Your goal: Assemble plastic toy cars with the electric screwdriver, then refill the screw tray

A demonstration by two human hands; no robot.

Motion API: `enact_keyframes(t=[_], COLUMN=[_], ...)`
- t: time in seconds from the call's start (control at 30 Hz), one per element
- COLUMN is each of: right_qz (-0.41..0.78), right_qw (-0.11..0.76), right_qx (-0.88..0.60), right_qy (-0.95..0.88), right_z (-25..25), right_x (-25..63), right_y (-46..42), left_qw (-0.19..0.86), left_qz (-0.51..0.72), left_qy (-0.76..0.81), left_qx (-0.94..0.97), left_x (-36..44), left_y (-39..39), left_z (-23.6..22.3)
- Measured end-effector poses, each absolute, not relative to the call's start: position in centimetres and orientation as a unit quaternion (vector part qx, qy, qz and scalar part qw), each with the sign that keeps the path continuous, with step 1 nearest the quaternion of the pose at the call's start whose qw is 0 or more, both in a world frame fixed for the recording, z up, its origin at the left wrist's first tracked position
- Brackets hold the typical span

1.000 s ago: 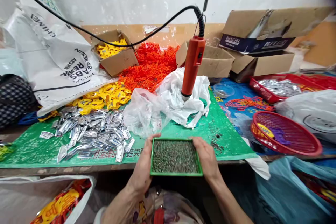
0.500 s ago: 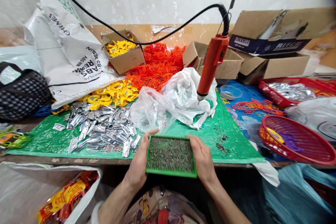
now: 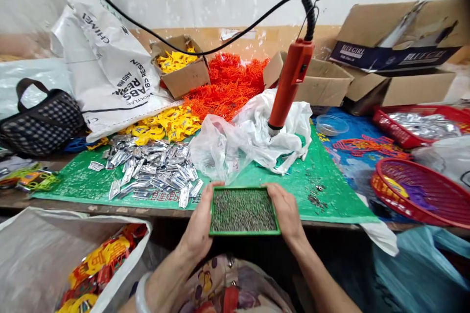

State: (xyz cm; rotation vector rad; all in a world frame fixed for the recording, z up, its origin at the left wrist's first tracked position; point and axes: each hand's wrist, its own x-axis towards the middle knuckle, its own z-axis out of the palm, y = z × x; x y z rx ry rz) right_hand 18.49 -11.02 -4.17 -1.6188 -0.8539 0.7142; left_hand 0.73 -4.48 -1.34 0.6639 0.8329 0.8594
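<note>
Between my two hands is a shallow green tray (image 3: 245, 233), held level over the table's front edge. Many small dark metal pieces, which look like screws (image 3: 244, 210), cover its floor, mostly standing in rows. My left hand (image 3: 200, 220) grips the tray's left side, and my right hand (image 3: 285, 211) its right side. Above and beyond the tray, an orange electric screwdriver (image 3: 290, 85) hangs from a black cord, its tip pointing down. A heap of silver metal blades or strips (image 3: 154, 168) lies left of the tray on the green sheet (image 3: 88, 195).
Crumpled plastic bags (image 3: 220, 149), yellow parts (image 3: 165, 124) and orange-red parts (image 3: 231, 80) lie farther back. Loose dark screws (image 3: 316, 198) are scattered at right, near a red basket (image 3: 422, 195). Cardboard boxes (image 3: 414, 85) line the wall. An open white sack (image 3: 33, 254) stands at lower left.
The tray tilted and shifted slightly in my hands, and now looks more level. The hanging screwdriver has swung, now leaning. The whole view has turned a little to the left.
</note>
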Motion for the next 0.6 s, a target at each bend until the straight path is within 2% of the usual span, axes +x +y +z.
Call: enact_keyframes(t=[0.17,0.33,0.5,0.6], right_qz=[0.332,0.299,0.312,0.293], right_qw=[0.543,0.554,0.552,0.553], right_qx=[-0.685,-0.683,-0.681,-0.676], right_qy=[-0.355,-0.372,-0.365,-0.390], right_z=[-4.7,-4.4,-3.6,-3.0], right_x=[18.0,17.9,17.5,17.4], right_y=[-11.6,-11.9,-12.3,-11.4], left_qw=[0.802,0.757,0.769,0.765], left_qz=[0.303,0.375,0.328,0.363], left_qy=[0.426,0.417,0.435,0.431], left_qx=[0.289,0.336,0.335,0.312], left_x=[0.2,0.1,0.0,0.3], left_y=[-5.2,-5.2,-5.4,-4.7], left_z=[-0.9,-0.8,-0.2,0.6])
